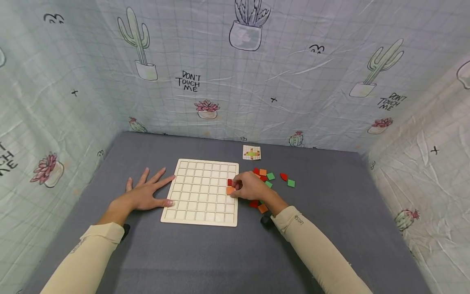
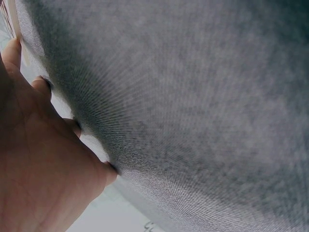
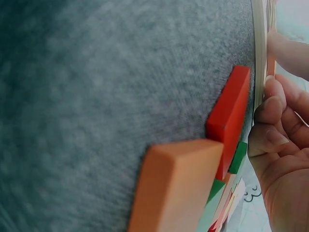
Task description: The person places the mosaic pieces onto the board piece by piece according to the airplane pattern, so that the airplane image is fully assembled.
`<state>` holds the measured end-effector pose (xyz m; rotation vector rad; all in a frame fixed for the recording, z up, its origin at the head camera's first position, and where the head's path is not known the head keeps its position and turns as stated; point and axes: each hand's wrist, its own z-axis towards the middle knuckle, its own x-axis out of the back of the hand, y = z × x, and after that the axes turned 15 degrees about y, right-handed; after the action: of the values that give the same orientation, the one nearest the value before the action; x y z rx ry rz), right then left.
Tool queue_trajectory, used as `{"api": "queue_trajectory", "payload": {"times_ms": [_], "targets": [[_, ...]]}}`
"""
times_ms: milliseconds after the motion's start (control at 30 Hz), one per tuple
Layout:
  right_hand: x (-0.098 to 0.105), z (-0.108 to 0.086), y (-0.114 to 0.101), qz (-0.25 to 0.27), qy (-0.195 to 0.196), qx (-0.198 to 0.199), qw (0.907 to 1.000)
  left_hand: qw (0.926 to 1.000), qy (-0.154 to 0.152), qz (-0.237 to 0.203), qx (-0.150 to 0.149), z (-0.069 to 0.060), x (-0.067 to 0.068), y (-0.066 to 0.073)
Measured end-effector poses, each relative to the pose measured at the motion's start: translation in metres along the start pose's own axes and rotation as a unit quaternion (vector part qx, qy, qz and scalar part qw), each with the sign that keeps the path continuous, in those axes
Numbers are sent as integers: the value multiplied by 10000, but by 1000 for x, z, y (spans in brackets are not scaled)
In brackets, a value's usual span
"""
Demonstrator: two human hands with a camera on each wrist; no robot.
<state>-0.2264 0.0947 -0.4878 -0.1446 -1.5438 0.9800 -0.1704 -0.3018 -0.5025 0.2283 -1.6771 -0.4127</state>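
A pale wooden grid board lies flat on the dark grey table. Over its right edge, my right hand pinches an orange square tile between thumb and finger, at a cell of the board. Just behind that tile a red tile sits on the board, partly covered by the fingers. My left hand rests with fingers spread at the board's left side. Its thumb and index fingertip touch the board's edge, while the other fingertips press on the table cloth in the left wrist view.
Loose red, orange and green tiles lie right of the board, partly under my right hand, including a green square, a curved red piece and an orange block. A small pattern card lies behind. Printed cloth walls enclose the table.
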Motion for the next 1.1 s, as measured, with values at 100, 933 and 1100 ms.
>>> {"api": "queue_trajectory", "payload": {"times_ms": [100,933,1100], "targets": [[0,-1,0,-8,4,-4,10000,10000,4,1,4,0,0,-1],[6,-4,2,529,104,-250,9982,9999,4,-160,-28,-5,8,11],[17,-8,9,617,277,-316,9972,9999,-99,0,-32,-5,14,17]]}}
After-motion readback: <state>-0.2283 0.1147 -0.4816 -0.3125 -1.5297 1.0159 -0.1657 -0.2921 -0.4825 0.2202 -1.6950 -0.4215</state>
